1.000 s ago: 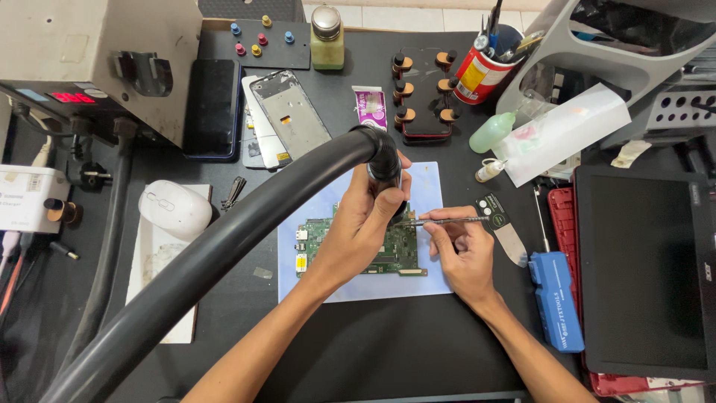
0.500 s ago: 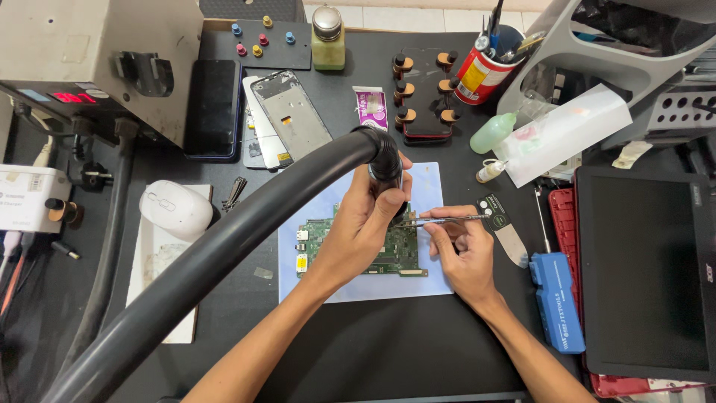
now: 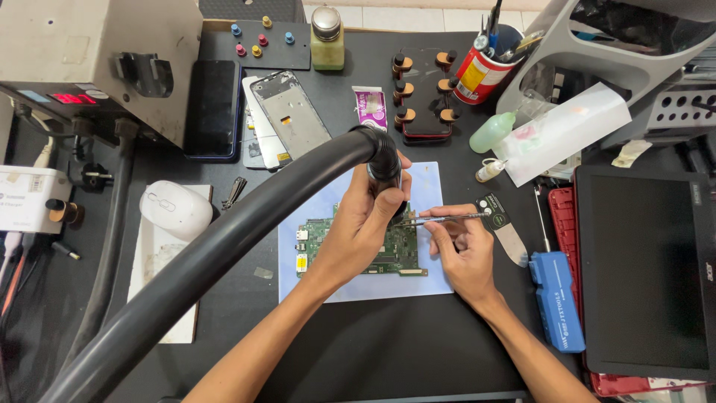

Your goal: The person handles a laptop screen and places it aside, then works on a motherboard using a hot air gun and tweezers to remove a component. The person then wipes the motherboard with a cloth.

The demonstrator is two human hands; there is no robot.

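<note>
Tweezers [image 3: 447, 219] sit pinched in the right hand [image 3: 466, 254], tips pointing left onto the green circuit board [image 3: 358, 246] at frame centre. Left hand [image 3: 362, 224] grips the hot-air nozzle [image 3: 388, 179] of the thick black hose [image 3: 224, 254], held upright over the board's upper right part; the board lies on a pale blue mat [image 3: 373, 287], partly under both hands.

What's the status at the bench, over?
Left hand grips hose nozzle over circuit board. Right hand holds tweezers, tips at the board. Thick hose crosses view, hiding part of the mat.
</note>
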